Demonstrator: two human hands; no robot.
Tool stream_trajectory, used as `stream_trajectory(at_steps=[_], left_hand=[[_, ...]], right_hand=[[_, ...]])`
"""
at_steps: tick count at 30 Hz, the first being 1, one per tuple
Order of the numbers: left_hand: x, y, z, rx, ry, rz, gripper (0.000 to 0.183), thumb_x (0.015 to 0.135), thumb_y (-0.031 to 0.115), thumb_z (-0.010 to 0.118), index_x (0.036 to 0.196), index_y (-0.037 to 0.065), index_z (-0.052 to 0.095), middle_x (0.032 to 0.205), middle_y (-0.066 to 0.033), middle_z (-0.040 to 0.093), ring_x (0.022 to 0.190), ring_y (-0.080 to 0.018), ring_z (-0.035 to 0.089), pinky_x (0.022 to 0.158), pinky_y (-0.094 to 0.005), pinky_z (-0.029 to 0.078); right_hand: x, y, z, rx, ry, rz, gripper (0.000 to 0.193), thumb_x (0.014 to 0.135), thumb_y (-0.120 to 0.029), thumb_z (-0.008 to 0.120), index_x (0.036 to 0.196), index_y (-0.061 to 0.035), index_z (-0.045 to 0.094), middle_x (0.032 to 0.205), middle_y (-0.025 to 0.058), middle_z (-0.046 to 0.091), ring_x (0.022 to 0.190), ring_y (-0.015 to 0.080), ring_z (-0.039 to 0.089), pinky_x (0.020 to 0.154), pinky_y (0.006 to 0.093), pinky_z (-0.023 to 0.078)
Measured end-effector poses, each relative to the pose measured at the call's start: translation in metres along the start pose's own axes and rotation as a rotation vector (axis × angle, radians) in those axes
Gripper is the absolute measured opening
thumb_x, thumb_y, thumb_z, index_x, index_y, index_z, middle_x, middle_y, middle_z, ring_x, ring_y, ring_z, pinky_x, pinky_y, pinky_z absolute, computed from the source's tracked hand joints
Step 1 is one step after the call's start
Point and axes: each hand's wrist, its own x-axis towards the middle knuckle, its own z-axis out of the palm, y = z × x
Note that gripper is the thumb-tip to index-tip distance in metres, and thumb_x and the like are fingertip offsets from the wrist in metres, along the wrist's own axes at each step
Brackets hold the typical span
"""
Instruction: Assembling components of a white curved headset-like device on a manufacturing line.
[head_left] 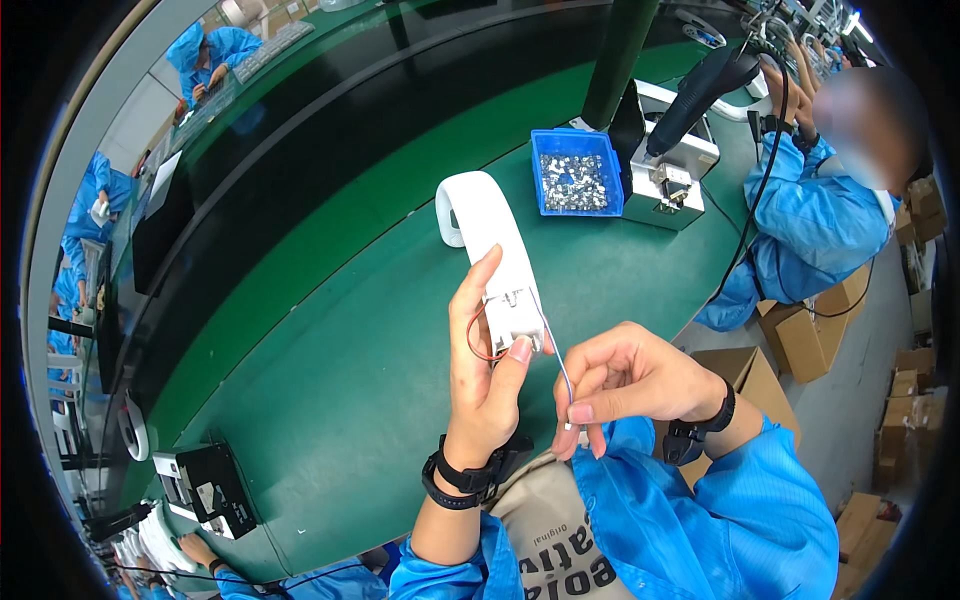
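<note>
I hold the white curved band [490, 225] up over the bench [370, 410], its lower end gripped between the thumb and fingers of my left hand [480, 385]; its long axis runs away from me, leaning a little left, to a hooked far end. A red wire [471, 335] loops out on its left. From its right edge a thin grey cable [557, 350] drops into my right hand [645, 375], pinched there near a small white plug [569, 426], so the band lies ahead and left of those fingers, my left hand nearer it. Across the green surface, a blue tray [585, 212] of metal bits [575, 180] sits beside a boxy machine [650, 207]; rightward are a co-worker [815, 220] in blue and cardboard boxes [825, 325].
</note>
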Motion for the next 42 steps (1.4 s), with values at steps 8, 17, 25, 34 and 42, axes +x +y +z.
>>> stream_trajectory(at_steps=[8,17,25,34,42], left_hand=[[-0.002,0.004,-0.005,0.015,-0.024,-0.031,0.075,0.096,0.013,0.055,0.165,0.003,0.027,0.149,-0.0140,0.049,0.113,-0.0178,0.059,0.100,-0.0362,0.051],[0.002,0.006,0.005,-0.004,0.061,-0.014,0.089,0.086,0.034,0.062,0.163,0.002,0.030,0.161,-0.0152,0.045,0.139,-0.0260,0.055,0.116,-0.0401,0.044],[0.003,0.012,0.006,-0.008,0.054,-0.063,0.090,0.087,0.035,0.062,0.163,0.001,0.030,0.162,-0.0161,0.044,0.142,-0.0272,0.052,0.119,-0.0410,0.041],[0.004,0.007,0.005,-0.031,0.037,-0.061,0.090,0.087,0.035,0.063,0.163,0.000,0.029,0.161,-0.0159,0.044,0.138,-0.0250,0.055,0.115,-0.0392,0.045],[0.006,0.002,0.004,-0.024,0.077,-0.013,0.090,0.086,0.032,0.063,0.163,0.000,0.029,0.159,-0.0173,0.045,0.138,-0.0251,0.055,0.114,-0.0385,0.045]], right_hand=[[0.002,-0.006,-0.002,-0.845,0.165,-0.535,0.011,0.095,-0.001,0.073,0.106,-0.0026,0.072,0.108,0.0101,0.071,0.107,0.0264,0.065,0.094,0.0397,0.051],[0.037,-0.004,0.001,-1.435,0.452,-0.887,0.023,0.075,0.003,0.080,0.094,-0.0028,0.068,0.112,0.0086,0.065,0.116,0.0342,0.058,0.096,0.0438,0.049],[0.041,-0.003,-0.007,-1.650,0.498,-0.984,0.017,0.074,-0.006,0.076,0.088,-0.0034,0.066,0.113,0.0076,0.064,0.120,0.0313,0.060,0.097,0.0438,0.050],[0.041,-0.010,-0.003,-1.726,0.421,-0.939,0.018,0.074,-0.008,0.073,0.091,-0.0030,0.068,0.107,0.0077,0.063,0.118,0.0283,0.062,0.097,0.0430,0.050],[0.041,-0.003,-0.007,-1.683,0.437,-0.980,0.022,0.073,-0.006,0.075,0.093,-0.0024,0.070,0.108,0.0075,0.066,0.119,0.0286,0.062,0.096,0.0437,0.051]])
